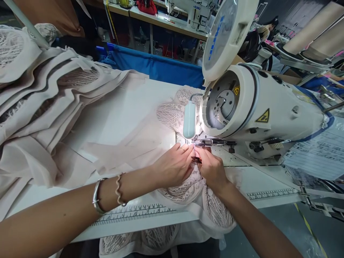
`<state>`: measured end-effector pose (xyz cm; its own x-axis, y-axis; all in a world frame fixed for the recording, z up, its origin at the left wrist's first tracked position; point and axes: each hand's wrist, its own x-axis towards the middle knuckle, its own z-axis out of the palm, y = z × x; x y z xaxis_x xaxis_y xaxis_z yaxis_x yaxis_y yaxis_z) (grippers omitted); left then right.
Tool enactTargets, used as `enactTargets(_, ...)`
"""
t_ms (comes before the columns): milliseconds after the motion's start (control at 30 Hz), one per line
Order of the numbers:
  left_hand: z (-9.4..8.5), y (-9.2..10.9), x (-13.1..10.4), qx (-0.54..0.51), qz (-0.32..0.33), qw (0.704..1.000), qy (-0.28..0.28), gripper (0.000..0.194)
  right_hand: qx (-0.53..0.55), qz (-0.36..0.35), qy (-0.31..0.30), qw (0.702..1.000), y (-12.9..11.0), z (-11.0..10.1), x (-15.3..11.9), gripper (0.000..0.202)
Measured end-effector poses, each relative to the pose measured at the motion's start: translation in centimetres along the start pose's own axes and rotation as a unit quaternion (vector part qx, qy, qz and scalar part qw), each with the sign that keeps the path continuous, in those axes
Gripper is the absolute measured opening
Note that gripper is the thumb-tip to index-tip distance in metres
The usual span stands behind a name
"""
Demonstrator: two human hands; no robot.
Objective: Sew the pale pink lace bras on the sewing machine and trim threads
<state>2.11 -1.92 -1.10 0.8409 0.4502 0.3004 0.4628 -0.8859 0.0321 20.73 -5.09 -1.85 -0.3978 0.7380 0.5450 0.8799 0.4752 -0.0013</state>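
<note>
Pale pink lace fabric [185, 190] runs under the needle area of a white sewing machine [271, 104] and hangs over the table's front edge. My left hand [174, 165], fingers bent together, pinches the fabric just in front of the needle area. Close against it on the right, my right hand [212, 168] also pinches the fabric, with a small dark tool [196, 159] at its fingers, its shape partly hidden. A pale green lamp [189, 120] lights the spot from just above. The fingertips nearly touch, and the needle itself is hard to make out.
A tall heap of pale garments [43, 107] lies on the left of the white table [104, 114]. Printed rulers line its front edge. Behind are a blue cloth [158, 66] and another sewing machine [195, 14]. Thread cones [313, 27] stand at the right, near a distant person [266, 30].
</note>
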Motion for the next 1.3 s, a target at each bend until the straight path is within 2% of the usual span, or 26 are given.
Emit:
enactTargets(133,0.3,-0.1,-0.2,-0.007,-0.012,1.0,0.0,0.051,-0.007,-0.01,-0.007,1.0,0.0,-0.2,-0.2,0.029)
enactTargets(333,0.5,-0.1,-0.6,0.013,-0.029,0.999,0.01,0.053,-0.04,-0.003,-0.042,0.998,0.0,-0.2,-0.4,0.036)
enactTargets(700,0.5,-0.3,-0.5,0.026,-0.035,0.999,-0.009,0.058,-0.031,0.009,-0.058,0.998,0.2,-0.1,-0.4,0.04)
enactTargets(833,0.3,-0.5,-0.4,0.033,-0.029,0.999,0.002,0.059,-0.017,0.069,-0.104,0.992,0.3,-0.2,0.0,0.031)
enactTargets(967,0.3,0.1,-0.5,0.058,0.057,0.997,0.012,0.039,0.012,0.147,-0.155,0.977,0.8,-0.9,0.0,0.015)
enactTargets(1033,0.3,0.4,-0.7,0.041,0.089,0.995,0.007,0.033,0.05,0.127,-0.146,0.98,1.1,-1.5,0.0,0.02)
enactTargets(1167,0.3,0.1,-1.0,-0.017,0.072,0.997,-0.015,0.04,0.093,0.054,-0.131,0.986,1.6,-2.1,-0.2,0.042)
enactTargets(1300,0.2,-1.2,-0.8,-0.081,0.057,0.995,-0.004,0.036,0.079,0.055,-0.14,0.985,1.7,-1.8,0.1,0.045)
